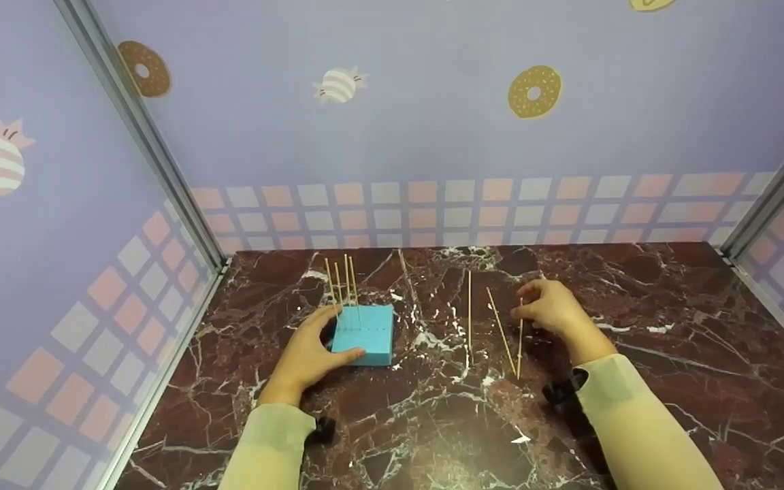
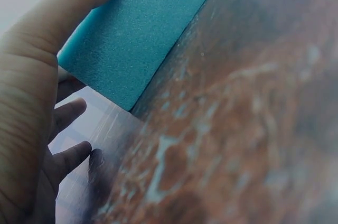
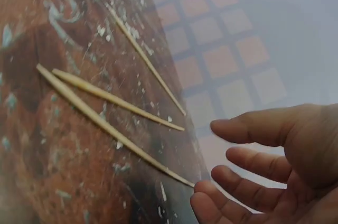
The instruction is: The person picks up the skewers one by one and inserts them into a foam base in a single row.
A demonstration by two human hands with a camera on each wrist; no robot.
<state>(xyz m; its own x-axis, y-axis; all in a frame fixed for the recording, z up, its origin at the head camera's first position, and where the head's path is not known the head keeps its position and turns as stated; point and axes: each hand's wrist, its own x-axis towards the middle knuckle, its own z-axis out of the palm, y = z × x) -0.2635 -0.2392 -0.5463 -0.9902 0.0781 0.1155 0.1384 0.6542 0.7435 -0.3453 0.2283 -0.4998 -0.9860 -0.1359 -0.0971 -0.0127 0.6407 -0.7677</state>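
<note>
My left hand [image 1: 307,354] grips a light blue foam block [image 1: 375,344] from its left side, thumb along the front face and fingers around the back. Several thin wooden sticks [image 1: 339,289] stand upright in the block's left part, and a row of small holes runs to their right. On the tabletop, two sticks [image 3: 113,131] lie in a narrow V, their near ends together. A third stick [image 1: 469,306] lies just left of them. My right hand [image 1: 555,309] hovers at the far end of the V's right stick, thumb and fingers apart, fingertips close to that end.
The tabletop [image 1: 446,435] is dark red marble with white veins and pale flecks. A purple patterned wall [image 1: 433,136] rises behind it, with side panels at left and right. Each wrist carries a small black device [image 1: 324,430] at the sleeve.
</note>
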